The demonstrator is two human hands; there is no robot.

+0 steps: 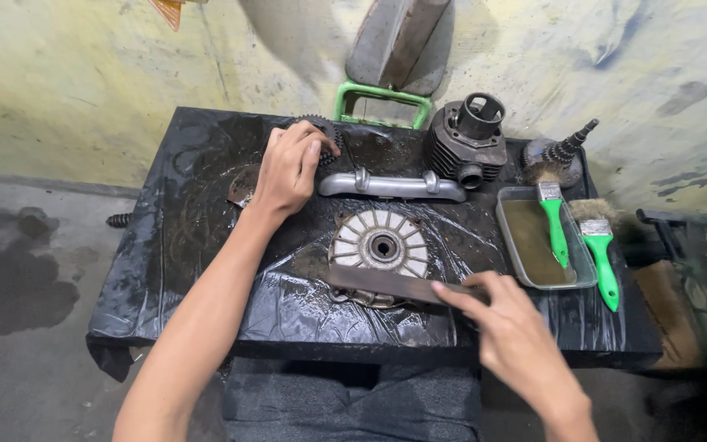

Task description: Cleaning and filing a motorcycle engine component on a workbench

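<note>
**Flat tool held across the fan disc**

The right hand (511, 327) pinched a flat metal strip (394, 285), its long axis running leftward over the near edge of the finned disc (380, 245). Beyond the disc, the left hand (290, 168) had its fingers closed on a toothed gear (324, 131).

Your left hand (288, 168) grips a dark toothed metal gear (323, 133) standing on edge at the far side of the bench. Your right hand (511, 323) holds a flat, grimy metal bar (390, 285), lying nearly level across the near rim of a pale round finned disc (380, 245).
</note>
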